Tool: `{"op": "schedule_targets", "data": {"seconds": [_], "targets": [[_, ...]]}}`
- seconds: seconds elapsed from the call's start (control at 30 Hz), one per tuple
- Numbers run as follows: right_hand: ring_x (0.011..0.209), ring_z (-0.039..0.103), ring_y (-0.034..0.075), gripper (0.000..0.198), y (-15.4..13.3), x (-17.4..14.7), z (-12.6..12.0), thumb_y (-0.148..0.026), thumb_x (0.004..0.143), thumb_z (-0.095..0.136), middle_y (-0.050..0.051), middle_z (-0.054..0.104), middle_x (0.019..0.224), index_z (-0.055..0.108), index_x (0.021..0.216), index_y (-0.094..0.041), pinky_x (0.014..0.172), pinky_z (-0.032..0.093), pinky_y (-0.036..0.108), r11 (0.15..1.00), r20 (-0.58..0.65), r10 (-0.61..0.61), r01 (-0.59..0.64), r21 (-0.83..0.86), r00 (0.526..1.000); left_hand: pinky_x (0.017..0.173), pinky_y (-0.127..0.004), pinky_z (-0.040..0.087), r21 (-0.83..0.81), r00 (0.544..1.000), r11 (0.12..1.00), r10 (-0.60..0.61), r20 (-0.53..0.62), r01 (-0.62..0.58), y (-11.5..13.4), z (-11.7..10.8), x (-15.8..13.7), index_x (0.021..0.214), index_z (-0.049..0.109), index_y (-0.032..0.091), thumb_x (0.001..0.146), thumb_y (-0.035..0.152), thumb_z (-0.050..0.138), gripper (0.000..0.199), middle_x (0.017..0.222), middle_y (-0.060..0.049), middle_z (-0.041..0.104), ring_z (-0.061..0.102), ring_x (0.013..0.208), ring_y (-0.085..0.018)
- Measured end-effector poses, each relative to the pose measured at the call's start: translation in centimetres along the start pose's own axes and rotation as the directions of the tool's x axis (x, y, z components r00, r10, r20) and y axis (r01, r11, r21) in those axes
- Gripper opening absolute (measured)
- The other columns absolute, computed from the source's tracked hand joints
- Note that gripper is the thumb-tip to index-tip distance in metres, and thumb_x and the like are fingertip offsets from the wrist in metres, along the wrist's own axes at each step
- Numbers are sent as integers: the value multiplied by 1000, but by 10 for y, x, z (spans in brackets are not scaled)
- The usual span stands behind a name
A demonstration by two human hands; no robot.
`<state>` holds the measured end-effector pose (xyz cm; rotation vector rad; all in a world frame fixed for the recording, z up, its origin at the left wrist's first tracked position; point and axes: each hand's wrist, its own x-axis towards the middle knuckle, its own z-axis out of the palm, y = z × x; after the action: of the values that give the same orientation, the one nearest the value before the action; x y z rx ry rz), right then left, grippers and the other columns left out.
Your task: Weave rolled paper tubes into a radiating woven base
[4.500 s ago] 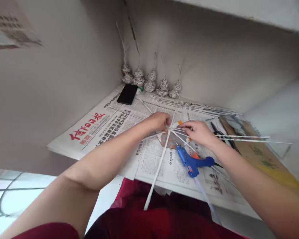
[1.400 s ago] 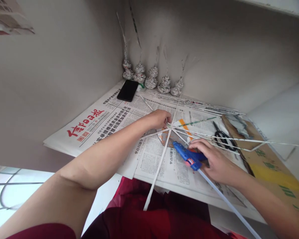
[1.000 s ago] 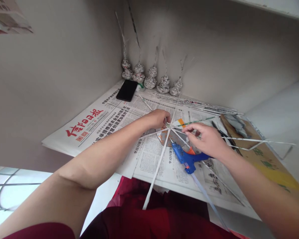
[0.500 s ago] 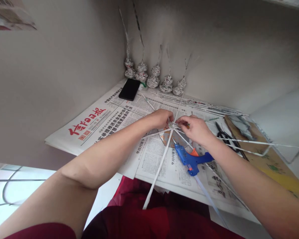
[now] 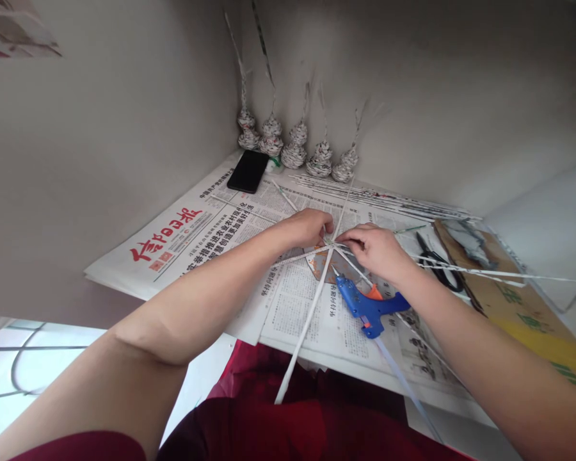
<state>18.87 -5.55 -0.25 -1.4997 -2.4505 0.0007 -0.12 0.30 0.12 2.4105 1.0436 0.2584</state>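
Thin rolled paper strips (image 5: 307,320) cross in a star shape on the newspaper, and both hands are at the crossing. My left hand (image 5: 312,227) is closed, its fingertips pinching the strips at the left of the centre. From the right, my right hand (image 5: 369,246) pinches a strip close to the same point. One long paper strip (image 5: 489,272) runs out to the right behind my right wrist. Just below the crossing lies a blue glue gun (image 5: 367,304), its nozzle toward the centre and an orange trigger showing. The fingertips partly hide the crossing.
Several woven paper gourds (image 5: 295,147) stand along the back wall. A black phone (image 5: 248,171) lies before them on the newspaper (image 5: 139,269). Loose paper rods (image 5: 393,203) lie behind the hands. Black scissors (image 5: 436,262) and a cardboard piece (image 5: 509,301) are at the right.
My right hand's fingers have drawn closer together at the crossing. The long strip on the right has straightened and its bent part has shifted. My left hand has hardly moved.
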Motion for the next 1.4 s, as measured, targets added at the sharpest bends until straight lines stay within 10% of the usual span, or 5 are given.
{"op": "schedule_targets", "data": {"seconds": [1.13,1.4], "targets": [[84,55,23,34,-11,-3,-4,-7,84,48,8,68,83,73,102,-21,81,42,33,972,84,-110,125,-198,990,62,-20,38,-61,999,998,31,-24,-32,-2,2,-2,90,70,19,66,12,68,25,79,3,68,58,71,-11],[90,58,23,28,-7,-12,-7,-12,84,51,6,70,96,73,98,-22,86,44,37,997,-117,-81,79,-19,990,62,-20,39,-70,999,997,27,-18,-28,-1,1,-3,91,70,18,67,10,67,26,79,2,68,59,71,-11]]}}
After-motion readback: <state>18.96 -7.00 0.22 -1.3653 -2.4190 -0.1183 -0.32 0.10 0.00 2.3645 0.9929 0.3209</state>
